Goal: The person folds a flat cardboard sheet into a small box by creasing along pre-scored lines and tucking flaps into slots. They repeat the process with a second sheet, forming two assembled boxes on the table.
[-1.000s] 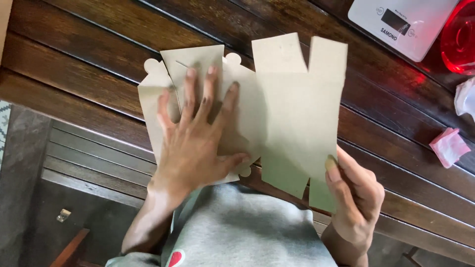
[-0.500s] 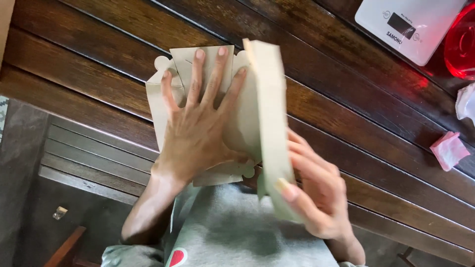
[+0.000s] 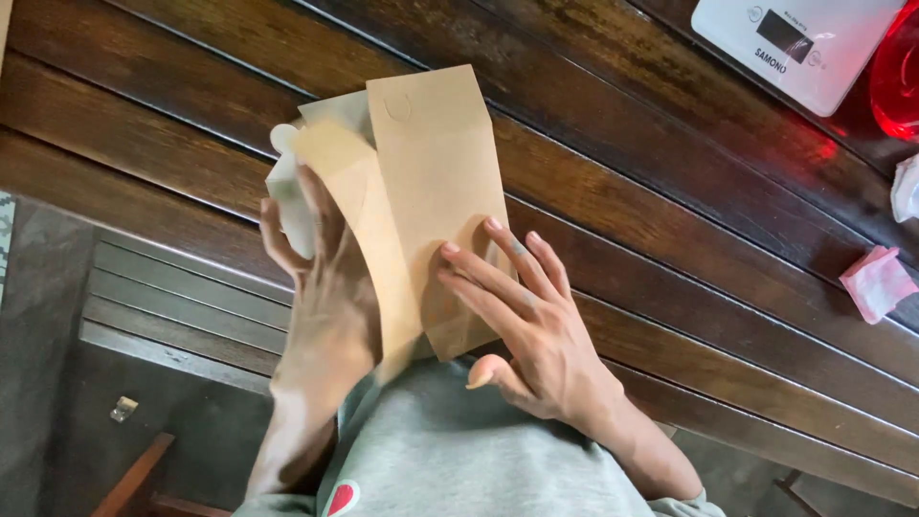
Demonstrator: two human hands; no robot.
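A flat brown cardboard box blank [image 3: 421,163] lies on the dark slatted wooden table [image 3: 622,191], folded over on itself so one panel covers the rest. My right hand [image 3: 522,321] presses down on that top panel with fingers spread. My left hand [image 3: 321,287] grips the blank's left flap, curling it upward, with a pale rounded tab showing above the fingers. The lower edge of the blank hangs just over the table's near edge above my grey shirt.
A white kitchen scale [image 3: 799,48] sits at the far right of the table, with a red translucent object [image 3: 900,77] beside it. A pink wrapper [image 3: 876,282] and a white crumpled bit [image 3: 905,187] lie at the right edge. A wooden bench [image 3: 172,306] stands below left.
The right panel, open flat a second ago, has been folded over to the left onto the blank. My left hand went from pressing flat to holding the left flap; my right hand now presses on top.
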